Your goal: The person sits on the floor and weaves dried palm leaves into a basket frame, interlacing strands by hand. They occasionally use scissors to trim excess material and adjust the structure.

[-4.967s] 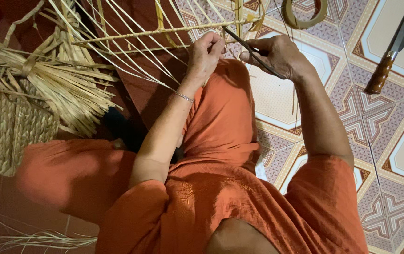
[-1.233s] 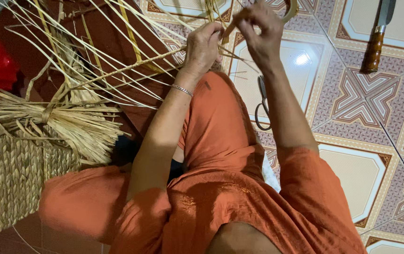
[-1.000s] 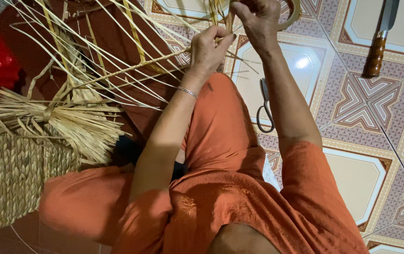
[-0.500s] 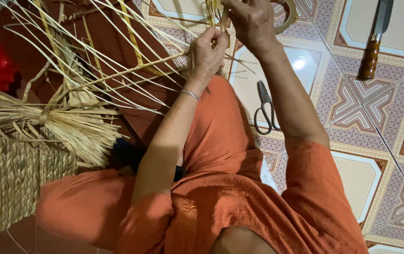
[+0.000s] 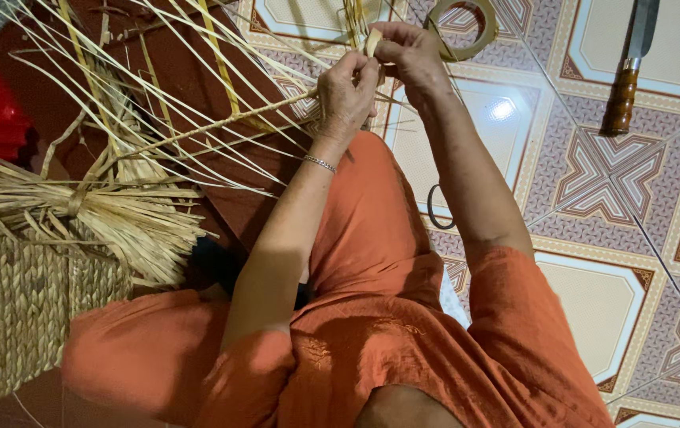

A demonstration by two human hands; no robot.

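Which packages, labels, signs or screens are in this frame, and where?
None: no package, label, sign or screen shows.
Closest to a container: a tan woven-fibre basket at lower left, boxy, unmarked, with a bundle of pale dry straw lying over its top.
Both hands, left hand and right hand, pinch thin pale reed strips at top centre, over a patterned tile floor.
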